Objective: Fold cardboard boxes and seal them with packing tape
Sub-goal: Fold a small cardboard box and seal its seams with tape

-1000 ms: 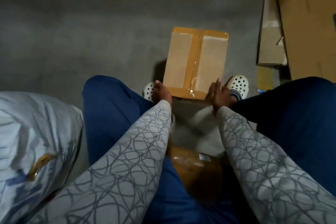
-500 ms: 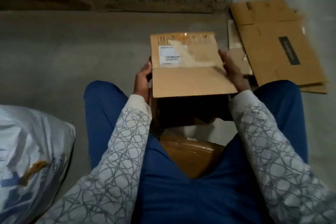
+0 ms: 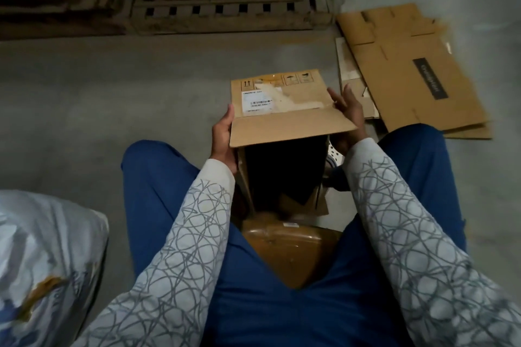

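Observation:
A brown cardboard box [image 3: 284, 110] is held up between my knees, its open dark mouth turned toward me and a white shipping label on its far face. One flap [image 3: 290, 128] lies folded across the top of the opening. My left hand [image 3: 224, 139] grips the box's left edge, thumb on the front. My right hand [image 3: 348, 108] holds the right edge with fingers raised along the side. A brown roll of packing tape [image 3: 284, 248] rests between my thighs, partly hidden by my legs.
Flattened cardboard sheets [image 3: 408, 70] lie on the concrete floor at the right. A wooden pallet [image 3: 222, 11] runs along the back. A white plastic sack [image 3: 42, 256] sits at my left. My blue-trousered legs frame the box on both sides.
The box lay taped side up on the floor a second ago. Both hands have lifted and turned it, so its open end now faces me. The view tilted up.

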